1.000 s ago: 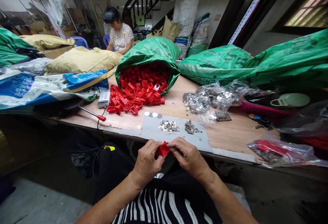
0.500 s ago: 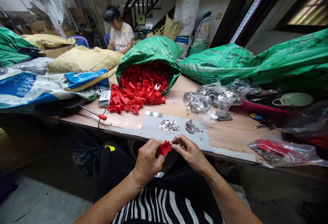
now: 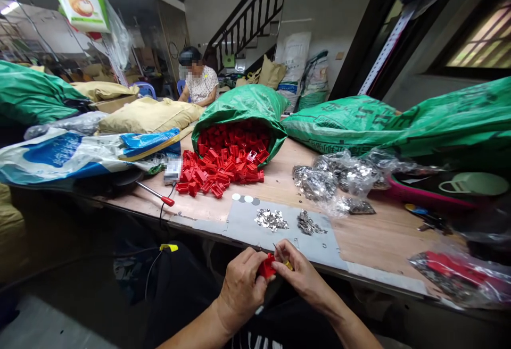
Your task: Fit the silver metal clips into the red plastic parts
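Below wooden table's [image 3: 359, 237] near edge: small red plastic clip [image 3: 266, 267]
Left hand [image 3: 240, 288]: fingers pinched round clip
Right hand [image 3: 305, 277]: fingers gripping thin yellow-handled metal pick [image 3: 287, 265], beside clip

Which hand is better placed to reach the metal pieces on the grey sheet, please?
Probably the right hand: it lies nearest the metal pieces, though it pinches a thin tool; the left hand grips the red part.
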Demonstrator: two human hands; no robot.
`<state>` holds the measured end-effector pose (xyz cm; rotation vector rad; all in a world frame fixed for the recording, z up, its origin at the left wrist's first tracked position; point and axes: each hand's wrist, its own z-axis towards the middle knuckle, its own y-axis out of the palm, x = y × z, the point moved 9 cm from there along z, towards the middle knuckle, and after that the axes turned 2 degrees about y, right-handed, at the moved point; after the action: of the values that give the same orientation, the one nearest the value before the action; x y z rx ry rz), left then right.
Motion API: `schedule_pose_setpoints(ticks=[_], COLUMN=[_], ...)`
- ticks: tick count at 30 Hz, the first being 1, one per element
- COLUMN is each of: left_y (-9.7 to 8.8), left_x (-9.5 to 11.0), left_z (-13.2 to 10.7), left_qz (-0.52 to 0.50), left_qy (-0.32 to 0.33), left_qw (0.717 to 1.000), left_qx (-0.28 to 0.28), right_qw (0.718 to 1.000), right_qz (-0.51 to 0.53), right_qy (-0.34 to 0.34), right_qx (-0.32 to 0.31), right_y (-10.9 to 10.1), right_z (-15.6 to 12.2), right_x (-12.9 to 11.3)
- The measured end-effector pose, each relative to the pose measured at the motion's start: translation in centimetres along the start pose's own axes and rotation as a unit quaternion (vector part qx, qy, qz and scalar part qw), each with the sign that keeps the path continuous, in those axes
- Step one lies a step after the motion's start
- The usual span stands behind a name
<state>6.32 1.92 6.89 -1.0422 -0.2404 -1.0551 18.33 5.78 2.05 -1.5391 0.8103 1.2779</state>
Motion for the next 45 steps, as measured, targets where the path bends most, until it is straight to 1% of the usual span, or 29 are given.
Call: schedule_pose_setpoints(ticks=[3,6,9,11,13,16,22,25,27,31,35,39,45], left_y=[-0.1,-0.4,-0.9,-1.3,-1.4,-1.2,-0.9,-1.2,-1.6,-2.4,-2.9,-2.8,-2.4], left_x=[-0.3,-0.6,-0.5,-0.2,-0.1,-0.4,-1.2,-1.6,-1.6,-0.8,-0.1,0.0,-0.5], left_z=[0.0,0.1,0.2,0.3,0.3,0.3,-0.2,-0.3,-0.3,-0.1,0.0,-0.2,-0.4], left_qz=[-0.031,-0.056,-0.042,-0.023,-0.016,-0.026,-0.072,-0.084,-0.08,-0.047,-0.021,-0.011,-0.008], left_qy=[0.002,0.0,0.007,0.02,0.023,0.007,-0.01,-0.026,-0.023,0.003,0.03,0.026,0.012], left_qw=[0.999,0.998,0.998,0.998,0.998,0.999,0.997,0.996,0.996,0.998,0.998,0.998,0.999], left_qx=[0.01,0.025,0.051,0.064,0.058,0.036,0.012,0.02,0.031,0.044,0.057,0.048,0.038], right_qw=[0.999,0.993,0.981,0.975,0.972,0.969,0.964,0.962,0.963,0.967,0.964,0.96,0.959], right_qz=[0.032,0.095,0.149,0.168,0.179,0.191,0.211,0.213,0.215,0.212,0.225,0.237,0.235], right_qy=[0.018,0.049,0.091,0.107,0.114,0.117,0.107,0.112,0.113,0.107,0.113,0.118,0.128], right_qx=[-0.009,-0.043,-0.087,-0.101,-0.101,-0.101,-0.122,-0.126,-0.121,-0.092,-0.087,-0.092,-0.097], right_y=[0.1,0.7,1.6,1.9,1.8,1.7,2.0,2.2,2.2,1.7,1.6,1.8,2.3], right_z=[0.1,0.1,0.0,0.0,-0.2,-0.5,-1.0,-1.0,-0.9,-0.5,-0.4,-0.5,-0.7], right_x=[0.4,0.9,1.5,1.6,1.4,0.8,-0.1,-0.2,-0.4,-0.5,-0.1,0.2,0.9])
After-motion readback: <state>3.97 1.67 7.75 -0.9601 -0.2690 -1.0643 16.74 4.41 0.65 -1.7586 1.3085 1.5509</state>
